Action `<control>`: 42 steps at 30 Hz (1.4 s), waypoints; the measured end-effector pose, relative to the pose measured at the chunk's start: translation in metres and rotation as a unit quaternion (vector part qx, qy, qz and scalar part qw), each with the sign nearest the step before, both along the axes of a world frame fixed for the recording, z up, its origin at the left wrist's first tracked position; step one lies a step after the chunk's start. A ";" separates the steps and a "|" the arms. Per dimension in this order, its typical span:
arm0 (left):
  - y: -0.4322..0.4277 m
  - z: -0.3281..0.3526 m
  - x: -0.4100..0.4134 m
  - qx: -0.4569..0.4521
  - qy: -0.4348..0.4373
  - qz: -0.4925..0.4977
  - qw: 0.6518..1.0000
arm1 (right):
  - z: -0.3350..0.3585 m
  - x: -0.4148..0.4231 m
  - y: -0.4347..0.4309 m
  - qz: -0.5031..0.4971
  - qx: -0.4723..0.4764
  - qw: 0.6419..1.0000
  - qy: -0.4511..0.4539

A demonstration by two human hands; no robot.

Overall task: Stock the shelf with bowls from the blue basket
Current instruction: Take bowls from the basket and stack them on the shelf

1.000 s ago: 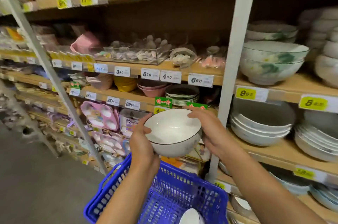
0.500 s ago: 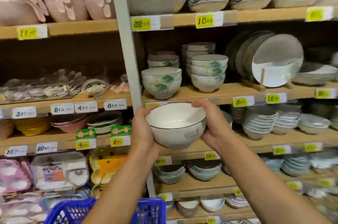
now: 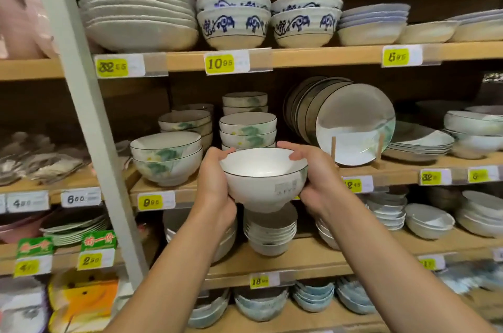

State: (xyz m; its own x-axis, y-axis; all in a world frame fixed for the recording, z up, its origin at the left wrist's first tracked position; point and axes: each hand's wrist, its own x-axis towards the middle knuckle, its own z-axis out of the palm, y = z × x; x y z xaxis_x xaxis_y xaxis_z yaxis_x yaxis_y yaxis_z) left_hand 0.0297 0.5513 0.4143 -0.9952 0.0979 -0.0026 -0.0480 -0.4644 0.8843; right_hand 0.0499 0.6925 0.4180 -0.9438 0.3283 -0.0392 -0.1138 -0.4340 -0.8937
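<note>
I hold a white bowl (image 3: pixel 262 179) with a thin dark rim and a sticker on its side, upright, in front of the middle shelf (image 3: pixel 394 170). My left hand (image 3: pixel 216 185) grips its left side, thumb on the rim. My right hand (image 3: pixel 313 179) grips its right side, fingers curled over the rim. Right behind the bowl stands a stack of matching green-patterned bowls (image 3: pixel 247 130). The blue basket is out of view.
Two larger green-patterned bowls (image 3: pixel 166 157) sit left of my hands. Plates on a wooden stand (image 3: pixel 353 126) lean to the right. A slanted white upright post (image 3: pixel 81 104) crosses the left. Stacked bowls (image 3: pixel 269 232) fill the shelf below.
The view has swung up and to the right, so the blue basket left the frame. The bowl has risen from below the shelf edge to the level of the middle shelf.
</note>
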 end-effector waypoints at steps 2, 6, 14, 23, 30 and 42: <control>0.014 0.002 -0.007 -0.010 -0.005 0.012 1.000 | 0.002 -0.007 0.014 0.004 -0.001 1.000 0.002; 0.032 0.006 -0.018 -0.009 -0.004 0.020 1.000 | 0.005 -0.020 0.033 0.019 -0.008 1.000 -0.002; 0.032 0.010 -0.040 -0.039 0.026 0.006 0.999 | 0.016 -0.041 0.041 0.028 -0.001 1.000 -0.011; 0.038 -0.015 -0.022 -0.022 0.138 -0.009 0.990 | 0.016 -0.038 0.023 -0.043 0.000 0.999 0.030; 0.021 0.000 -0.046 0.010 0.101 -0.045 0.994 | 0.010 -0.038 0.031 0.035 -0.002 0.997 0.073; 0.014 0.012 -0.046 0.003 0.058 -0.121 0.991 | 0.013 -0.046 0.033 0.131 -0.066 0.989 0.026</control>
